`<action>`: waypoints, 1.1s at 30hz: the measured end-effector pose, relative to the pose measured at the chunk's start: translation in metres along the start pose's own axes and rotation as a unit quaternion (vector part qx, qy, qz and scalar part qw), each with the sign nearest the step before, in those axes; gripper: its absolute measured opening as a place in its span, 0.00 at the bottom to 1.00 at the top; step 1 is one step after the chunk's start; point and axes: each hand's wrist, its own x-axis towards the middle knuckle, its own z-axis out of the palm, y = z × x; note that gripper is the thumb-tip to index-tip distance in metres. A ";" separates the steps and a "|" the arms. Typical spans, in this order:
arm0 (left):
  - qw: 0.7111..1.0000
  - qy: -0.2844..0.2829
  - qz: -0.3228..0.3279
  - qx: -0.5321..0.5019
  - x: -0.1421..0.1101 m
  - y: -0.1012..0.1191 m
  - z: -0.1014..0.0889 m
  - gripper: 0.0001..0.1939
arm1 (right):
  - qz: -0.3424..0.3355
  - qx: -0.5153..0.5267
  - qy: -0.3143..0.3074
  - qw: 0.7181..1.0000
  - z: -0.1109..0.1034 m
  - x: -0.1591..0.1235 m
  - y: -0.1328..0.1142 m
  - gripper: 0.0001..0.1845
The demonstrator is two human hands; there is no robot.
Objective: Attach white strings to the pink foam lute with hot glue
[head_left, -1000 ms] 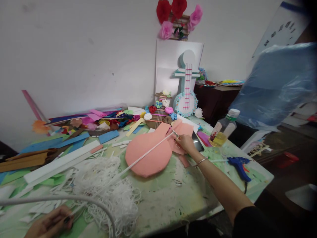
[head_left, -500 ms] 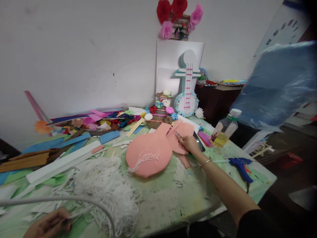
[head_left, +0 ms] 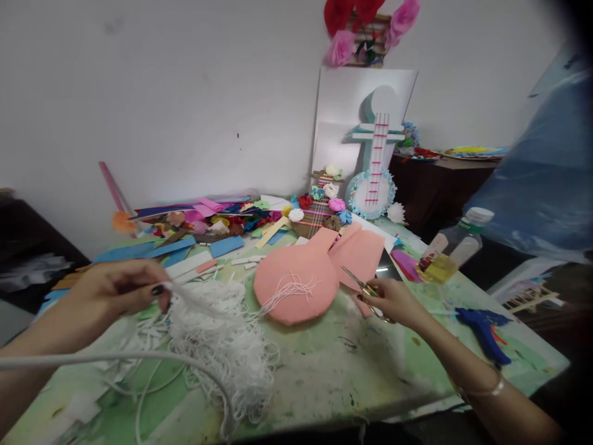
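The left hand [head_left: 134,290] is closed in a pinch on a bundle of white strings [head_left: 199,304], which runs from its fingertips toward the right hand's side. Just beyond and below those fingers, a tangled heap of white string [head_left: 227,364] lies on the table [head_left: 319,377]. The loose string ends [head_left: 296,285] fan out over a salmon-pink lute-shaped piece [head_left: 278,266], which lies between the two hands, its neck pointing away from them.

The right hand [head_left: 398,303] is wrapped around the handles of gold-handled scissors [head_left: 369,292], their blades pointing left and away from it, over salmon-pink paper [head_left: 365,247]. To the right of this hand lies a blue glue gun [head_left: 484,334]; beyond it stands a bottle of yellow liquid [head_left: 451,247], tilted in the view. Farther from both hands, a white-and-turquoise model lute [head_left: 374,185] stands upright against a white board [head_left: 338,111]. A pale cable [head_left: 139,356] crosses below the left hand.
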 end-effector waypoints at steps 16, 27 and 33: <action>0.867 -0.176 0.014 -0.466 0.062 0.132 0.102 0.28 | -0.055 -0.098 -0.107 0.988 0.050 -0.061 -0.015 0.23; 0.869 -0.223 0.016 -0.443 0.055 0.138 0.126 0.21 | -0.332 0.405 -0.012 0.852 0.000 -0.020 -0.098 0.26; 0.864 -0.213 0.032 -0.455 0.042 0.132 0.131 0.15 | -0.328 0.543 -0.091 0.768 0.015 0.010 -0.128 0.21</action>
